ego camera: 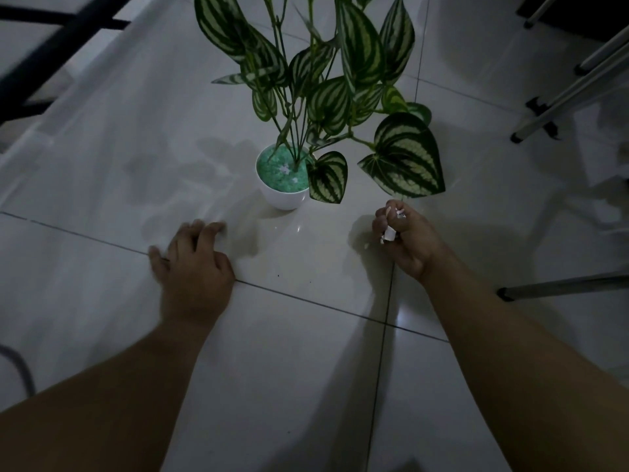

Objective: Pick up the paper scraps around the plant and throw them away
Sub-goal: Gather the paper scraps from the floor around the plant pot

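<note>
A striped-leaf plant (343,73) stands in a small white pot (284,197) filled with green gravel on the pale tiled floor. Two tiny white paper bits (284,170) lie on the gravel. My right hand (406,240) hovers just right of the pot, under a big leaf, and is shut on a bunch of white paper scraps (389,233). A very small white scrap (366,245) lies on the floor just left of that hand. My left hand (194,260) rests on the floor in front and left of the pot, fingers spread, holding nothing.
Metal tripod legs (558,97) stand at the right, with another leg (558,289) low near my right forearm. A dark furniture frame (58,46) crosses the upper left. A grey cable (20,369) curves at the left edge.
</note>
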